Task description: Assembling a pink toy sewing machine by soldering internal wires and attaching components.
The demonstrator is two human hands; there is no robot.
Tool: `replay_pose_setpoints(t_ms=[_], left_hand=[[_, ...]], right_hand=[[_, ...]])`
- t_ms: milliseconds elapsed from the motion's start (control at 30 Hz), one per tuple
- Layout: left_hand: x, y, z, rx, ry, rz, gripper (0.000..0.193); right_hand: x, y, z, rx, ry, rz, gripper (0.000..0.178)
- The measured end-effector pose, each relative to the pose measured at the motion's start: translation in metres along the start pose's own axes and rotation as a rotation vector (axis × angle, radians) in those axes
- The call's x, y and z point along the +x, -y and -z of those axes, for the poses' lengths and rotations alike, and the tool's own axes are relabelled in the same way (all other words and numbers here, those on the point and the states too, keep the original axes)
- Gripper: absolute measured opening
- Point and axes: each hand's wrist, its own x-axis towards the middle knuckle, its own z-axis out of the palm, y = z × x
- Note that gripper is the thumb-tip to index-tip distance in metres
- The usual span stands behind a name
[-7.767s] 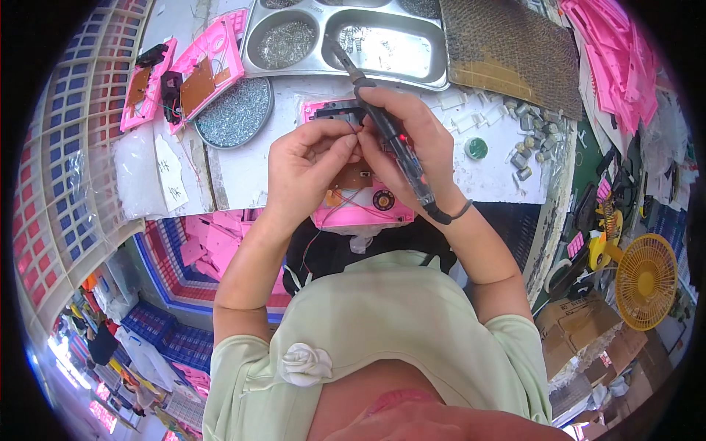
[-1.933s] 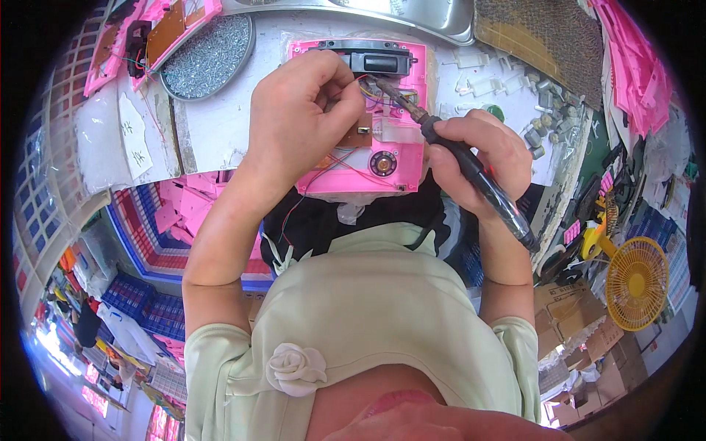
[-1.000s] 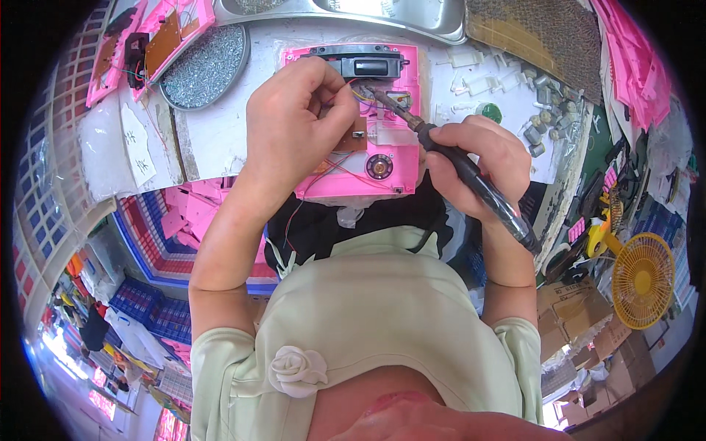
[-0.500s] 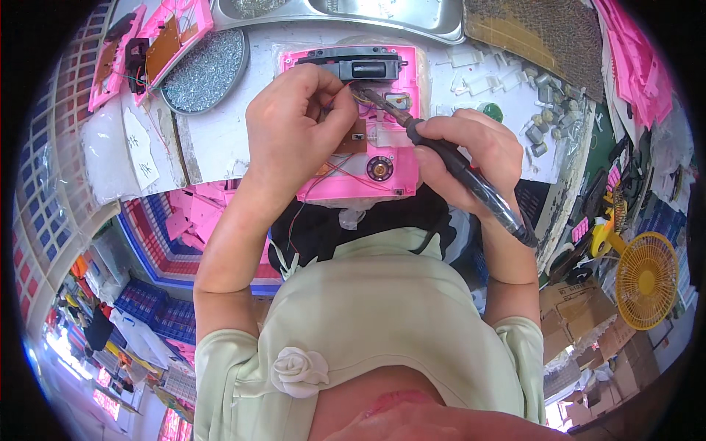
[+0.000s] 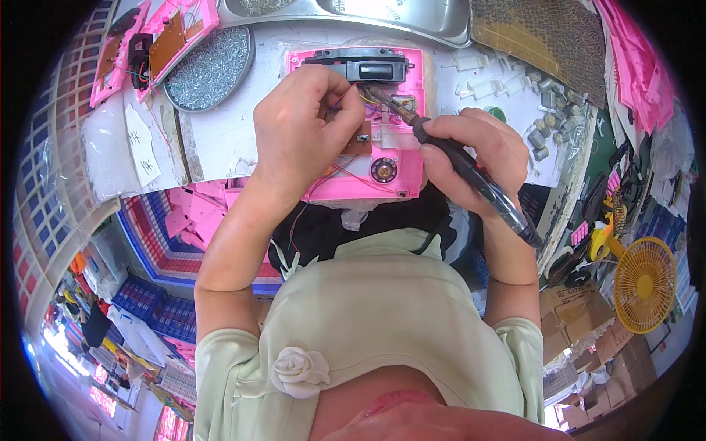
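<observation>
A pink plastic casing (image 5: 407,163) lies on the work table in front of me. Along its far end runs a black plastic part (image 5: 376,71); a brown circuit board (image 5: 359,148), thin wires and a round black disc (image 5: 384,170) sit nearer me. Over the casing's left side, my left hand (image 5: 303,121) pinches a thin wire (image 5: 356,87), its fingertips partly hidden. My right hand (image 5: 485,151) grips the black handle of a soldering iron (image 5: 482,181). The iron's metal tip points far left, close to the wire and my left fingertips. Whether tip and wire touch I cannot tell.
A round dish of small screws (image 5: 208,72) stands left, beside more pink casings (image 5: 168,45). A metal tray (image 5: 412,29) lies at the back. Small clear and grey parts (image 5: 540,125) are scattered right. A crate of pink pieces (image 5: 158,239) is below left, a yellow fan (image 5: 645,285) far right.
The pink casing has shifted slightly to the right, and both hands with it. My left hand still pinches the wire, and the soldering iron stays in my right hand.
</observation>
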Motion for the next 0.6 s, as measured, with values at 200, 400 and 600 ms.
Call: replay_pose_setpoints(t_ms=[200,400,600], left_hand=[[-0.0006,-0.0010,0.0005,-0.001,0.009,0.016,0.014],[0.0002,-0.0017,0.0016,0.016,0.012,0.017,0.013],[0.0004,-0.0025,0.0021,0.021,0.023,0.012,0.013]], right_hand=[[0.0012,0.0020,0.0029,-0.022,0.040,-0.030,0.031],[-0.0009,0.0007,0.0039,-0.012,0.028,-0.030,0.031],[-0.0033,0.0006,0.0059,-0.023,0.031,-0.013,0.032]])
